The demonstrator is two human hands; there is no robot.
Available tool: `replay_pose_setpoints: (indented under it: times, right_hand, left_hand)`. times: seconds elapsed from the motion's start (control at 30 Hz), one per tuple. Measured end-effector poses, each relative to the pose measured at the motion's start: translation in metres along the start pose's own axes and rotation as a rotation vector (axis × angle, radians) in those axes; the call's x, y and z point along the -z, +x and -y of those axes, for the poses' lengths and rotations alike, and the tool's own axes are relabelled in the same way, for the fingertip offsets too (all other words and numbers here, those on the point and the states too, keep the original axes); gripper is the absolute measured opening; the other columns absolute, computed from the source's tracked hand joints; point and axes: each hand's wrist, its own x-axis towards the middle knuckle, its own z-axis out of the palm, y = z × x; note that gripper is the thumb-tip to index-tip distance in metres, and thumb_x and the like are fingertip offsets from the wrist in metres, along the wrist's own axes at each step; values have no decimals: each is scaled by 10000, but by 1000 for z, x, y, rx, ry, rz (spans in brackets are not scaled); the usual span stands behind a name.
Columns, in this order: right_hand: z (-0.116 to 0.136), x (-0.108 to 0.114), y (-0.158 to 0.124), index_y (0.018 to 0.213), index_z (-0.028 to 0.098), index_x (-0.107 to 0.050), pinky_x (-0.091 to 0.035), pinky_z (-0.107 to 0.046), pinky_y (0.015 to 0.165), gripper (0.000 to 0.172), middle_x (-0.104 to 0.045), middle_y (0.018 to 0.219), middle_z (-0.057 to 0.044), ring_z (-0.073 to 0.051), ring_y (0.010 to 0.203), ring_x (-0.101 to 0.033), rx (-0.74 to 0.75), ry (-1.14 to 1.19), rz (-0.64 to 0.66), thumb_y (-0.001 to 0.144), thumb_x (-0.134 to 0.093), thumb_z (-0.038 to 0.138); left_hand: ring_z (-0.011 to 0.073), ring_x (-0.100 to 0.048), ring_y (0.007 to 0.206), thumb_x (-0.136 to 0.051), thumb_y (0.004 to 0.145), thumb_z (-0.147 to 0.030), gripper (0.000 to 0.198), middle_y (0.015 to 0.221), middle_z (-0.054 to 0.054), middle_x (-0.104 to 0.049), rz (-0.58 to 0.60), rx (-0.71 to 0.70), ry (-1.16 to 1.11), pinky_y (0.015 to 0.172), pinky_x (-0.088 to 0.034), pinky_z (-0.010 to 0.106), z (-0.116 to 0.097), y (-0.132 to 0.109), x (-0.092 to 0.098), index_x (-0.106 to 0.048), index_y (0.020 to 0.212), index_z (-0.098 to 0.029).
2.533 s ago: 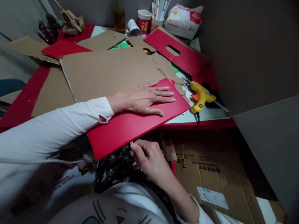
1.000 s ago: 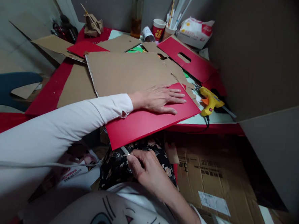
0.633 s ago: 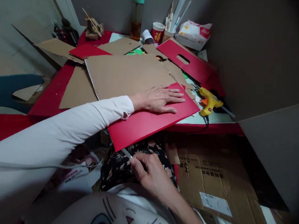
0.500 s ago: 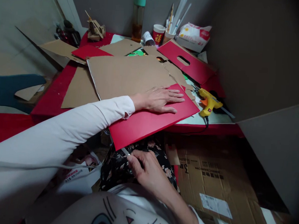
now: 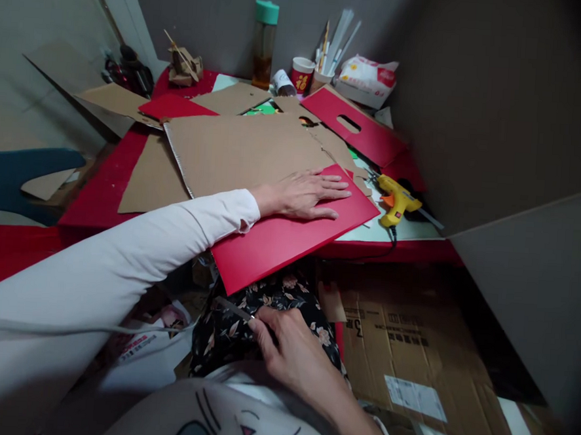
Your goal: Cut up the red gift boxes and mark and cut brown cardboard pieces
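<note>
My left hand (image 5: 308,193) lies flat with its fingers stretched out on a red sheet of board (image 5: 279,246). The near left corner of this board juts out past the table's front edge, over my lap. Below it, my right hand (image 5: 283,338) is closed around a utility knife (image 5: 235,309), whose thin grey blade points up and left, apart from the board. The knife's handle is mostly hidden in my fingers. Under the red board and beyond it spreads a large brown cardboard sheet (image 5: 240,145).
A yellow glue gun (image 5: 396,199) lies at the table's right. Along the back stand a bottle (image 5: 264,45), a red paper cup (image 5: 302,77), a cup of glue sticks (image 5: 323,80) and a tissue pack (image 5: 368,81). A red board with a slot (image 5: 374,138) lies before them. A carton (image 5: 410,356) sits below.
My right hand has moved slightly down with the knife. Its blade, partly under the red board's corner before, now shows clear of it. My left hand stays in place on the board.
</note>
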Motion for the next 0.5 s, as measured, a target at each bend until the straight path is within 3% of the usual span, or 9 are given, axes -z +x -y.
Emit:
replay_pose_setpoints:
  times: [0.2, 0.33, 0.43, 0.5]
  right_hand:
    - [-19, 0, -11, 737, 205, -534, -276, -276, 637, 317, -558, 676, -5, -157, 676, -479, -80, -18, -11, 1008, -411, 316]
    - [-40, 1, -22, 772, 199, -581, -334, -273, 723, 322, -616, 786, -27, -182, 801, -539, -161, 24, -88, 1008, -418, 347]
    - [-56, 7, -29, 769, 198, -594, -368, -279, 759, 363, -623, 776, -33, -204, 856, -561, -212, 72, -162, 1007, -406, 397]
    - [-66, 14, -34, 769, 201, -604, -389, -274, 768, 396, -626, 784, -34, -204, 866, -562, -213, 132, -235, 1006, -403, 446]
  left_hand:
    - [210, -272, 1508, -431, 999, -478, 559, 1592, 57, -404, -13, 75, 38, 1241, -130, 417, -10, -1, 8, -443, 1490, -211]
    - [327, -351, 1448, -510, 939, -523, 635, 1576, 127, -420, -77, 256, 62, 1184, -248, 479, -15, -10, 25, -466, 1481, -196]
    - [351, -547, 1252, -515, 913, -549, 735, 1350, 138, -642, -83, 432, 25, 1019, -420, 476, -14, -24, 48, -332, 1555, -241]
    - [338, -645, 1084, -524, 884, -575, 795, 1188, 154, -714, -49, 538, -32, 912, -467, 428, -12, -37, 64, -334, 1555, -191]
